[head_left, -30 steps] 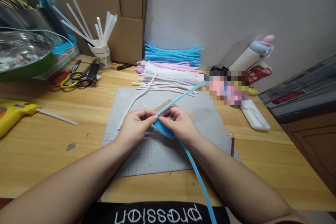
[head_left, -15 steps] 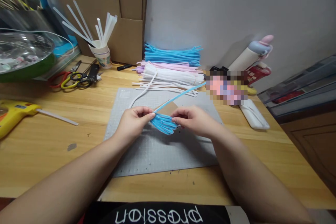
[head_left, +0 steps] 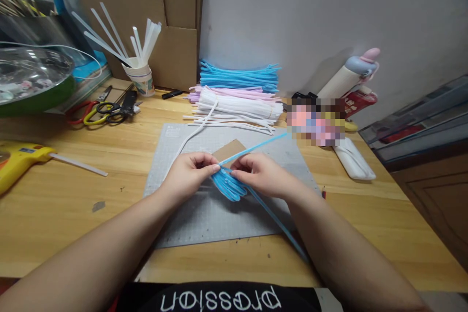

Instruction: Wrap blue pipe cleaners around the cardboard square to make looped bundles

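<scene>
Between my hands is a looped bunch of blue pipe cleaners (head_left: 229,186), its rounded loops fanning down toward me. My left hand (head_left: 192,170) pinches the gathered end of the bunch between thumb and fingers. With thumb and forefinger closed, my right hand (head_left: 258,173) grips a blue pipe cleaner at the bunch's right side. One straight blue strand (head_left: 256,146) runs from the left fingertips up to the right. Another blue strand (head_left: 276,222) slants from below my right hand toward the right forearm. Behind the hands a piece of cardboard (head_left: 230,148) lies on the grey cutting mat (head_left: 190,219).
Blue pipe cleaners (head_left: 239,78) and white pipe cleaners (head_left: 239,107) lie stacked at the back. To the left are a yellow glue gun (head_left: 25,158), scissors (head_left: 91,113) and a cup of glue sticks (head_left: 141,78). A bottle (head_left: 340,78) and a white packet (head_left: 353,161) are at right.
The bunch and both hands have come slightly lower. My right hand has moved a little left, and a second blue strand now trails from it toward the lower right.
</scene>
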The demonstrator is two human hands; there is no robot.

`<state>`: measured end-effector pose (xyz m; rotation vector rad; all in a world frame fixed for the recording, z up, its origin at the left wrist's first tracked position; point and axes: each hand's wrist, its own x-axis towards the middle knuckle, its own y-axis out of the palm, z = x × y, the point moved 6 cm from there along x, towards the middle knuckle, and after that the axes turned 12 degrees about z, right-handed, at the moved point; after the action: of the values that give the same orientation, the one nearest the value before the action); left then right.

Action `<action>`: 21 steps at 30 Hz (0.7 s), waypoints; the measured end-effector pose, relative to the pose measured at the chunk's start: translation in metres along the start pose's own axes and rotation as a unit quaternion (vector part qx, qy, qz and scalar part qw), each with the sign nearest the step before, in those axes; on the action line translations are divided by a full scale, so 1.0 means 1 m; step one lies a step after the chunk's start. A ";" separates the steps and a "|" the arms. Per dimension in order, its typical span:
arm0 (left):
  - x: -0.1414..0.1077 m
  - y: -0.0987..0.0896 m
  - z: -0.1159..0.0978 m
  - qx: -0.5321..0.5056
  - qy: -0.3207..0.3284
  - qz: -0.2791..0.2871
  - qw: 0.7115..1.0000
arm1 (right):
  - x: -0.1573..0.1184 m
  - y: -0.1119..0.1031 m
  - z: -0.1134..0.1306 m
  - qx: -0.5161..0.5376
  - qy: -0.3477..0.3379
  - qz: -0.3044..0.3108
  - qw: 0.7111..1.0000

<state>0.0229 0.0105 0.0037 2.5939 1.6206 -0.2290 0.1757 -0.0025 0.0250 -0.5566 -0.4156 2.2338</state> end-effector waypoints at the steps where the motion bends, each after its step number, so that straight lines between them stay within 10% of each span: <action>1: 0.000 0.001 0.000 0.000 -0.001 0.008 1.000 | 0.000 0.002 -0.001 0.019 0.007 0.028 0.999; 8: 0.002 0.006 0.007 -0.043 -0.037 0.067 0.996 | -0.003 0.013 -0.010 0.142 -0.004 0.134 0.981; 21: -0.002 0.009 0.005 0.010 -0.036 0.097 0.995 | -0.001 0.024 -0.008 0.160 -0.021 -0.024 0.987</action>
<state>0.0296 0.0039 -0.0008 2.7005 1.3401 -0.3220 0.1658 -0.0181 0.0069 -0.3269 -0.0847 2.2082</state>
